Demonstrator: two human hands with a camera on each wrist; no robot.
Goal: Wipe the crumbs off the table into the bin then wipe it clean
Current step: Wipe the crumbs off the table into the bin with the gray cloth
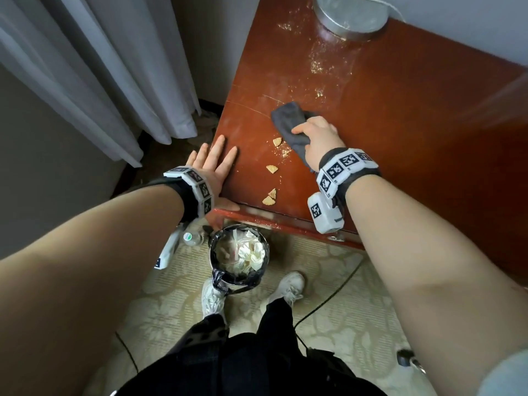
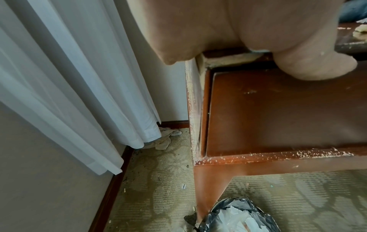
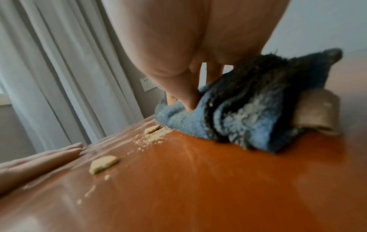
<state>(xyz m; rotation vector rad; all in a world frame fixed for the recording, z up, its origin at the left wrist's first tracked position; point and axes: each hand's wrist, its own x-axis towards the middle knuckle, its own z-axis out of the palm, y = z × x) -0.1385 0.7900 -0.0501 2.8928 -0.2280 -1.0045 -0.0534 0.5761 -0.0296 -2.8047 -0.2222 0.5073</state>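
My right hand (image 1: 313, 135) grips a crumpled grey-blue cloth (image 1: 288, 121) (image 3: 248, 109) and presses it on the reddish-brown table (image 1: 400, 115) (image 3: 218, 180). Just left of the cloth lie a few biscuit pieces (image 1: 272, 169) (image 3: 103, 163) and fine crumbs (image 1: 284, 151), trailing toward the table's front edge. More crumbs (image 1: 317, 64) dust the far part of the top. My left hand (image 1: 213, 164) lies flat with straight fingers on the table's front left corner (image 2: 200, 58). The bin (image 1: 239, 254) (image 2: 234, 216), lined with a black bag and holding white paper, stands on the floor below the front edge.
A round metal lamp base (image 1: 350, 15) stands at the table's back. White curtains (image 1: 100, 75) hang at the left. A plastic bottle (image 1: 192, 238) lies by the bin, a black cable (image 1: 328, 301) crosses the patterned carpet, and my white shoes (image 1: 213, 298) flank the bin.
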